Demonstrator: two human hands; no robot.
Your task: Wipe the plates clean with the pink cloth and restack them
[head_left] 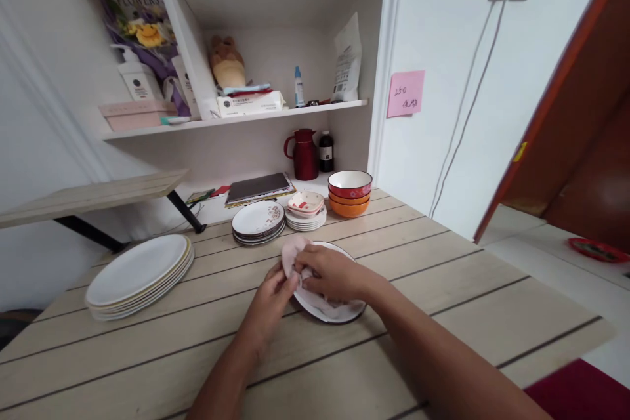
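A pale pink cloth is bunched between my two hands, its upper part raised and rounded. Whether anything lies inside its folds I cannot tell. My left hand pinches the cloth's left side between thumb and fingers, at the plate's left edge. My right hand is closed on the cloth, fingertips pressed into it. Beneath both is a white plate with a dark rim, lying on the table. Part of the cloth trails across the plate's near side, and my right hand and wrist hide much of the plate's middle.
Behind the plate stand stacked dark-rimmed plates, small saucers topped with patterned dishes, and red and orange bowls. Oval plates are piled at left, near a raised wooden shelf. A red jug stands farther back.
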